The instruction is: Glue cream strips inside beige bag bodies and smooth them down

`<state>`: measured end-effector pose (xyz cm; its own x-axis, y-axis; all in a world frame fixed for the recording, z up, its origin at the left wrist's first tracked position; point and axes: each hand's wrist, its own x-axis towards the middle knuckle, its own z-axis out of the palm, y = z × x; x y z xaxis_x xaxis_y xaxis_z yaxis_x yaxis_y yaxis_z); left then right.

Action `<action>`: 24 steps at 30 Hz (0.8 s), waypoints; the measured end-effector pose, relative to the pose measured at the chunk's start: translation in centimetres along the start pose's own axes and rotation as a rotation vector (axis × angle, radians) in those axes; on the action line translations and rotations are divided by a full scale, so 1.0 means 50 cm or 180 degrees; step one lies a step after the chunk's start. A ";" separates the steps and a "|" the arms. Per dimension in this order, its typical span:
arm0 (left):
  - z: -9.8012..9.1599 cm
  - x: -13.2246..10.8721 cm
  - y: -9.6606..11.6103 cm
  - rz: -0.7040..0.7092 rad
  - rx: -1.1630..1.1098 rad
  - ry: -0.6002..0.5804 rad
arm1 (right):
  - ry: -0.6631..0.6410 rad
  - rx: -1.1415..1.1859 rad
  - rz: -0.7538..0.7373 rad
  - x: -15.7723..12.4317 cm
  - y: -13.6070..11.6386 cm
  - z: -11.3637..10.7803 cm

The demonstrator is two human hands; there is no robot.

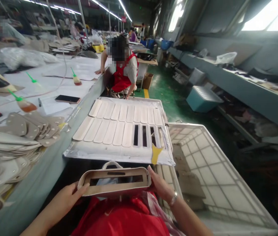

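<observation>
A beige bag-like piece (115,190) with a rectangular opening and a small loop handle is held in front of the red apron. My left hand (66,200) grips its left end, thumb over the rim. At the right end, my right hand (160,186) has its fingers against the piece, partly hidden behind it. Just beyond lies a white-covered board (99,152) with two rows of pale oblong pieces (122,113). Dark slots show at the lower row's right, beside a yellow scrap (156,154).
Stacked beige pieces (28,126), glue bottles (26,105) and a phone (68,99) lie on the left table (84,95). A white crate (217,157) stands at the right. A person in a red apron (122,78) crouches beyond the board.
</observation>
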<state>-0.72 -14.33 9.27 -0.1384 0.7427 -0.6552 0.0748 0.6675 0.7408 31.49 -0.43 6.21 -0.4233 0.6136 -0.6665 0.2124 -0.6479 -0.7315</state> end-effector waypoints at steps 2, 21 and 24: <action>-0.007 0.001 -0.003 -0.0217 0.0682 0.0032 | 0.0163 -0.1418 -0.0309 -0.016 -0.026 -0.004; -0.014 0.041 0.058 0.0375 0.3300 0.0602 | 0.0683 -0.4521 -0.0423 -0.066 -0.076 0.035; -0.024 0.054 0.038 0.0369 0.3111 0.0438 | 0.0761 -0.4638 -0.0417 -0.065 -0.103 0.030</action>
<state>-2.14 -11.12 9.07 -0.1875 0.8347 -0.5179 0.8677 0.3878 0.3110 30.48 0.21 12.35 -0.3880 0.7822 -0.4875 0.9215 0.3404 -0.1871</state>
